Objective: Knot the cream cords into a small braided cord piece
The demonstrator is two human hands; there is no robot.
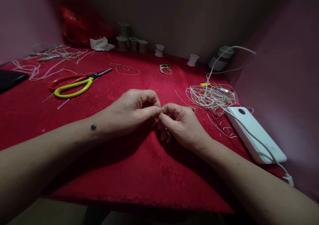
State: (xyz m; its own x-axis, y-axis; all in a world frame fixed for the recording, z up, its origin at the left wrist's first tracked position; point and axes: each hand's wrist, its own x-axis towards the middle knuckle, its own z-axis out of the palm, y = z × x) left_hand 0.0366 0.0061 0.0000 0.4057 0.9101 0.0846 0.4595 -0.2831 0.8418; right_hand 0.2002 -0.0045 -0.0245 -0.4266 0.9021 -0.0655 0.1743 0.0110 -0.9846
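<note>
Over the middle of the red cloth, my left hand pinches with thumb and forefinger. My right hand pinches right beside it, so the fingertips of both hands meet. A bit of thin cord curves out just below the fingertips; most of it is hidden by the fingers. Beyond the hands lies a small coiled cord bracelet. To the left are scissors with one red and one yellow handle, their blades pointing right. A tangle of white and greenish cords lies to the right of my right hand.
A white power bank with a cable stands at the right edge. Green thread spools, white spools, crumpled tissue and a red plastic bag line the back. Loose white cords and a black flat object lie left.
</note>
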